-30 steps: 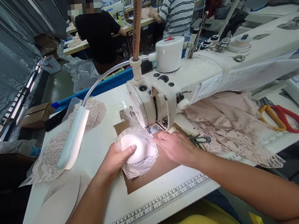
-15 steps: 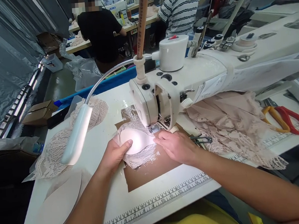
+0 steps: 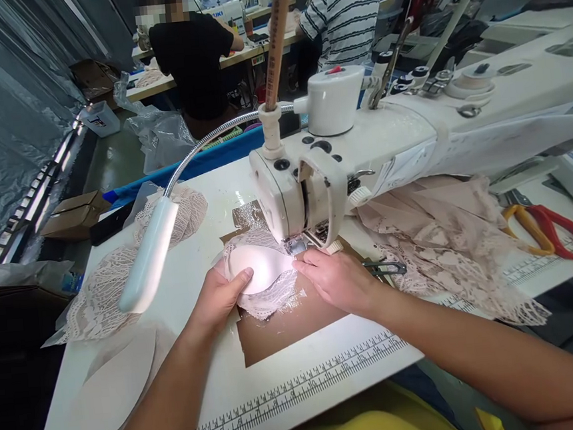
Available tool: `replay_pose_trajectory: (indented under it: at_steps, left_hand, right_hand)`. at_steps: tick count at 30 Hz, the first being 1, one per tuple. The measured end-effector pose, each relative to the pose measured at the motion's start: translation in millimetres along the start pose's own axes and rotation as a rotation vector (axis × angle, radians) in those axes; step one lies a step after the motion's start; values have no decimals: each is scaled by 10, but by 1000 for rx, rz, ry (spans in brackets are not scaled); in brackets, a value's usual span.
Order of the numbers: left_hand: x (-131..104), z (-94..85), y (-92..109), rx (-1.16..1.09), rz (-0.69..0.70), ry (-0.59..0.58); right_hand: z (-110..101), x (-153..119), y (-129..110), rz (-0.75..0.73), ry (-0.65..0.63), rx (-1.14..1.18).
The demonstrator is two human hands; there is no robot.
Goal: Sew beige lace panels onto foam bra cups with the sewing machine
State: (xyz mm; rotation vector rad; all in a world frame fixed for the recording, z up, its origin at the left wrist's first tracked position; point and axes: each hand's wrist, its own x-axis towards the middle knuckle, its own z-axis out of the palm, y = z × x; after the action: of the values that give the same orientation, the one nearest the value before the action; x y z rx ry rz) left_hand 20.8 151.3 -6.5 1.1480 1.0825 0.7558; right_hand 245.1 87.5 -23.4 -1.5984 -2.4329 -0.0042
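Observation:
A pale pink bra cup (image 3: 258,269) lies on a piece of lace (image 3: 267,304) beside the needle area of a white sewing machine (image 3: 279,195). My left hand (image 3: 224,293) grips the cup's rounded left end, thumb on top and fingers hidden underneath. With closed fingers, my right hand (image 3: 336,279) pinches the cup's narrow tip, close to the presser foot (image 3: 296,246). Both rest over a brown taped patch (image 3: 287,339) on the white table (image 3: 222,394). The needle itself is too small to make out.
At left lie lace pieces (image 3: 100,295) and more cups (image 3: 118,390) under a lamp (image 3: 149,254). Right of the machine are heaped lace fabric (image 3: 433,229), red-handled scissors (image 3: 566,234) and thread snips (image 3: 386,268). Two people sit at machines beyond.
Both hands keep their hold, and the cup and lace have barely shifted. In the background, the person in black has raised a forearm slightly.

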Motion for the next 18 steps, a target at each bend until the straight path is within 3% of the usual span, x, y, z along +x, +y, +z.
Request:
replay_pose_trajectory:
  at_steps: [12,18]
  left_hand:
    - [-20,-34,18,71,25,-59]
    - [-93,-159,138,340,-137,-114]
  right_hand:
    - [51,25,-26,56,55,-58]
    - [50,-4,4,93,98,38]
